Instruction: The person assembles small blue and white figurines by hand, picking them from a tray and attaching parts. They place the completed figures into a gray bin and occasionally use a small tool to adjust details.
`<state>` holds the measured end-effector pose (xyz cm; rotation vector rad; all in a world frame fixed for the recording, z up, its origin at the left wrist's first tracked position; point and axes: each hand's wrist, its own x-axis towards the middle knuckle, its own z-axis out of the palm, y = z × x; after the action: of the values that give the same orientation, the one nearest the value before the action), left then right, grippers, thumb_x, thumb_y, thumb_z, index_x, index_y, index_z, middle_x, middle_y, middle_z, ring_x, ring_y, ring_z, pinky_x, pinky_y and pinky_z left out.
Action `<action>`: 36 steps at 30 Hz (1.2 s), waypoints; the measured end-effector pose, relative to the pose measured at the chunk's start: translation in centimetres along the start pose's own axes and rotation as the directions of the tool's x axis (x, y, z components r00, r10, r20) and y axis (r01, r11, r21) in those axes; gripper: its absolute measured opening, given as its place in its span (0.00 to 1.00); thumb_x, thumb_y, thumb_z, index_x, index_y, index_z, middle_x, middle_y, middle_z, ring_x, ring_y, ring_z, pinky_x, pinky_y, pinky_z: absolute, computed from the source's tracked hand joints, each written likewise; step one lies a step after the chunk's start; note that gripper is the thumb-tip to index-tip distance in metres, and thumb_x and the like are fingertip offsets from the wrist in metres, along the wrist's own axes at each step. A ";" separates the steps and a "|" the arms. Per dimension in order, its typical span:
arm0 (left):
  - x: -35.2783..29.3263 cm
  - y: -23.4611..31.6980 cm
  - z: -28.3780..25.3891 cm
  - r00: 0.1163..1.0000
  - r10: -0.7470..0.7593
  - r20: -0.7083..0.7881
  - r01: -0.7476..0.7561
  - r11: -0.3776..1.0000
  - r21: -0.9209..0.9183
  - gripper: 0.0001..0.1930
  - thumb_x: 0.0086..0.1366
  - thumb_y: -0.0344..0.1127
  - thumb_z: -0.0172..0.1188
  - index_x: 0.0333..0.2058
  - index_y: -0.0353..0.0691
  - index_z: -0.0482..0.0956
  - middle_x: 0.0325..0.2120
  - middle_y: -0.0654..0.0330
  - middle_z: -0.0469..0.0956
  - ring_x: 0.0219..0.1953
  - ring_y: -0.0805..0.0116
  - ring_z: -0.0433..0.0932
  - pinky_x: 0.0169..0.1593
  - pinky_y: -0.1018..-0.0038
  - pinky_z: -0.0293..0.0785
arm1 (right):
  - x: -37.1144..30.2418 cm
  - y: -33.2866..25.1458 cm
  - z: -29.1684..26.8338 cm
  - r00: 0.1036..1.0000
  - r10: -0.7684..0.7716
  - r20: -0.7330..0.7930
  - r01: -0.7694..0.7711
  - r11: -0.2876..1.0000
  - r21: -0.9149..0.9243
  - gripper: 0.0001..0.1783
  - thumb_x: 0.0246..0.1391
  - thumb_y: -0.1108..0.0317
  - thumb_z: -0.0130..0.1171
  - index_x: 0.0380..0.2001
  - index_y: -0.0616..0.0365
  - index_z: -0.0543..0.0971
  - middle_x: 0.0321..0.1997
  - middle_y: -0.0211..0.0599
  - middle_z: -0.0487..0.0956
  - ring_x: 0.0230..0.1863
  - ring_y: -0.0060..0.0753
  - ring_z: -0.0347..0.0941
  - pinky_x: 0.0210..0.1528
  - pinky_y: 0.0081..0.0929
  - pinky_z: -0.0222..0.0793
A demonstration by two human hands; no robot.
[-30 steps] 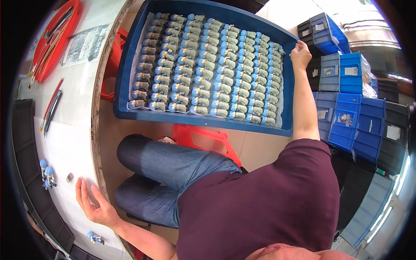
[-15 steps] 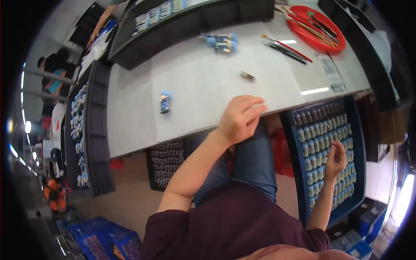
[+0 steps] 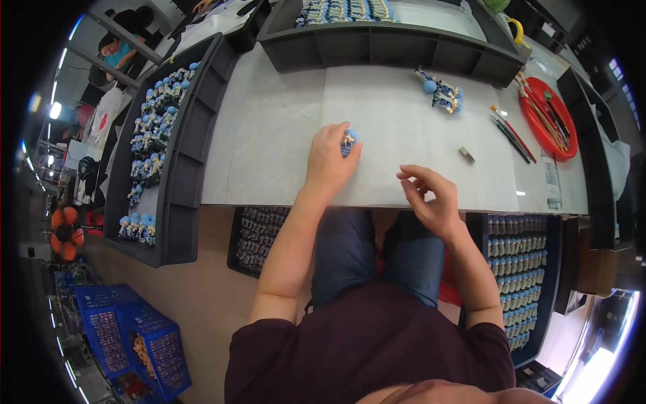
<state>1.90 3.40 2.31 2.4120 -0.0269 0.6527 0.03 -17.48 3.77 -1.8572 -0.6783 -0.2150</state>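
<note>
On the white tabletop my left hand curls around a small blue-capped figurine, fingers at its top and thumb along its side. The hand covers part of it. My right hand hovers by the table's front edge, fingers bent and apart, with nothing visible in it. Further back lie a few similar figurines close together. A small greyish block rests on the table to the right of them.
Brushes lie near a red tray of more brushes. Dark crates stand at the back and left, holding figurines. Below the table edge, a crate contains rows of blue-topped pieces. A dark bin stands far right.
The view has swung, shifting the table's things to the right. My left hand has moved left onto the figurine. My right hand has come from over the lower right crate to the table edge.
</note>
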 end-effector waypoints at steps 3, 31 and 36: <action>0.2 0.7 -0.5 0.976 -0.149 0.159 0.182 0.958 -0.220 0.19 0.53 0.32 0.60 0.45 0.35 0.72 0.33 0.58 0.75 0.34 0.69 0.72 0.39 0.75 0.69 | 1.6 0.9 2.5 0.994 0.105 0.029 -0.108 0.988 0.107 0.18 0.44 0.78 0.57 0.43 0.60 0.72 0.35 0.37 0.77 0.29 0.22 0.74 0.26 0.17 0.68; -0.3 1.3 2.7 0.835 -0.262 0.483 0.503 0.010 -0.864 0.13 0.62 0.26 0.49 0.46 0.33 0.71 0.40 0.57 0.74 0.42 0.71 0.73 0.47 0.73 0.69 | 1.8 2.4 3.4 0.928 0.346 0.141 -0.370 0.806 0.462 0.19 0.53 0.82 0.44 0.50 0.67 0.65 0.47 0.40 0.71 0.48 0.27 0.68 0.50 0.24 0.65; -0.2 1.4 2.6 0.830 -0.257 0.496 0.512 -0.005 -0.859 0.13 0.62 0.26 0.48 0.46 0.32 0.70 0.41 0.56 0.74 0.43 0.70 0.72 0.48 0.73 0.68 | 1.6 2.5 3.5 0.933 0.332 0.137 -0.357 0.808 0.469 0.19 0.52 0.82 0.45 0.50 0.67 0.65 0.48 0.41 0.71 0.50 0.28 0.67 0.50 0.24 0.66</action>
<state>2.62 0.72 1.20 0.9577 0.1083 -0.0201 2.13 -14.35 1.13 -1.4588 -0.3660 0.2282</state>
